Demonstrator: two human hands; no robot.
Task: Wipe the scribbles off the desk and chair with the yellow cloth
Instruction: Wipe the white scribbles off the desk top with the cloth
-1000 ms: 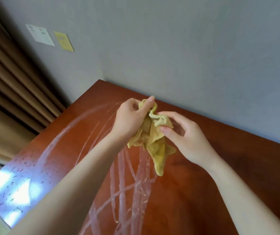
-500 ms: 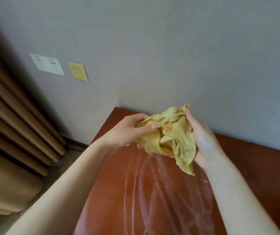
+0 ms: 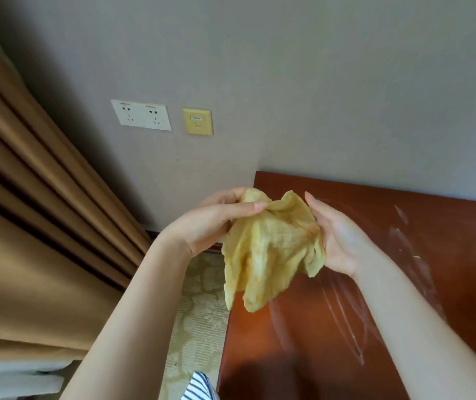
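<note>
Cloth (image 3: 271,255) between left hand (image 3: 212,223), right hand (image 3: 343,241)

Cloth (image 3: 271,255) is yellow, faint orange stains. Desk (image 3: 433,226) red-brown, scribbles (image 3: 343,310) whitish. Wall (image 3: 288,67) grey-beige. Curtain (image 3: 14,226) tan. Socket plate (image 3: 141,114) white, 1 small plate (image 3: 198,122) yellow. Carpet (image 3: 199,313) beige, mottled. Fabric (image 3: 199,388) navy-white striped.

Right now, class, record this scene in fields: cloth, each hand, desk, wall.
cloth: yellow, crumpled, held in the air, off the desk
left hand: pinches its top edge
right hand: holds its other side
desk: reddish wood, white scribbles on it
wall: double socket, yellow plate beside it
</note>
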